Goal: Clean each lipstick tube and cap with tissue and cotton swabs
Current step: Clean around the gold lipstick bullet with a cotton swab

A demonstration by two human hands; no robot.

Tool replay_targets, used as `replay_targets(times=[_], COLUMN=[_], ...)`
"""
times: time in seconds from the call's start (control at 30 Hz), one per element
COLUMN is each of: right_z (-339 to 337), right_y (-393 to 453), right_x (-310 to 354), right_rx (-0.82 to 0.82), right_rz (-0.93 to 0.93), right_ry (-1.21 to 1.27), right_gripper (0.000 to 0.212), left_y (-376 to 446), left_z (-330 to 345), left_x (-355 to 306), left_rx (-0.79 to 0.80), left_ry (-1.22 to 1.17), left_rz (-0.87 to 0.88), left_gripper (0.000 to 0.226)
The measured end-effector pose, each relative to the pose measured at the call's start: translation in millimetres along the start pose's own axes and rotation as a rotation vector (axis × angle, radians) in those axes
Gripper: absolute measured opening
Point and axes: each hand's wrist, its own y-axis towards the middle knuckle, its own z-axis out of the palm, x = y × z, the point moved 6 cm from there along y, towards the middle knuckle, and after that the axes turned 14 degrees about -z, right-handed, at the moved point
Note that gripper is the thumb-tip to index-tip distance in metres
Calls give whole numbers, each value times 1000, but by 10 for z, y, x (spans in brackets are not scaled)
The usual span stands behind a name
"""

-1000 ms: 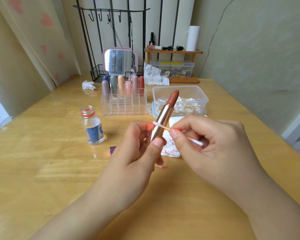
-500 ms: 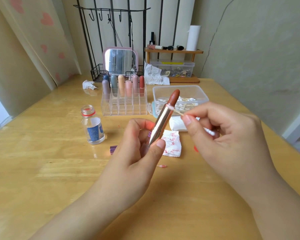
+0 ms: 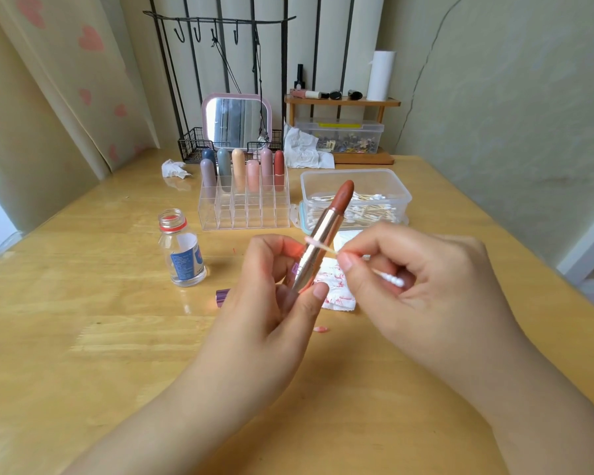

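An uncapped lipstick with a rose-gold metal tube (image 3: 318, 245) and a brown-red bullet is gripped by the left hand (image 3: 271, 296) above the middle of the light wooden counter (image 3: 83, 337). The tube is held tilted, with the bullet pointing up and away toward the far edge; the lower part of the tube is enclosed by the thumb and the curled fingers. A thin cotton swab with a wooden stick (image 3: 323, 246) is pinched between the thumb and fingers of the right hand (image 3: 419, 286). Its pink-stained tip is laid against the side of the tube, and its white end is seen inside the curled hand.

Under the hands, a white tissue with red stains (image 3: 336, 289) is spread on the counter. A small purple shiny cap (image 3: 222, 296) lies just left of the left hand, partly hidden. A used swab tip (image 3: 320, 329) lies near the tissue, toward the near edge.

Toward the left edge, a small clear glass bottle with a red neck ring and a blue label (image 3: 182, 250) stands upright and open. Further back, a clear acrylic organiser with many compartments (image 3: 244, 209) is placed, and six pastel lipsticks stand in its back rows. To the right of it, a clear plastic box filled with cotton swabs (image 3: 357, 197) is seen. A crumpled white tissue (image 3: 174, 169) lies near the far left corner. At the far edge stands a pink-framed mirror (image 3: 237, 121).
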Motion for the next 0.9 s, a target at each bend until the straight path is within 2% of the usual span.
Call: replay_targets(times=[0.1,0.3,0.47,0.73,0.9], right_z=[50,39,46,-120,-14], right_y=[-4,-8,-15,-19,1], right_x=[22,2,-21,-116,-64], right_rx=[54,47,38,-104,-32], right_rz=[-11,-2,16,42,11], right_ry=[22,30,29,-93,-38], right_gripper=[14,14,14,16,11], left_y=[17,38,59,57,62], left_z=[-12,-77,-106,-84,-83], left_x=[18,56,108,169,148], left_rx=[2,22,-40,-34,-40], left_ry=[-46,29,81,118,103], left_rz=[-17,1,-28,-44,-33], left_gripper=[32,21,22,18,20])
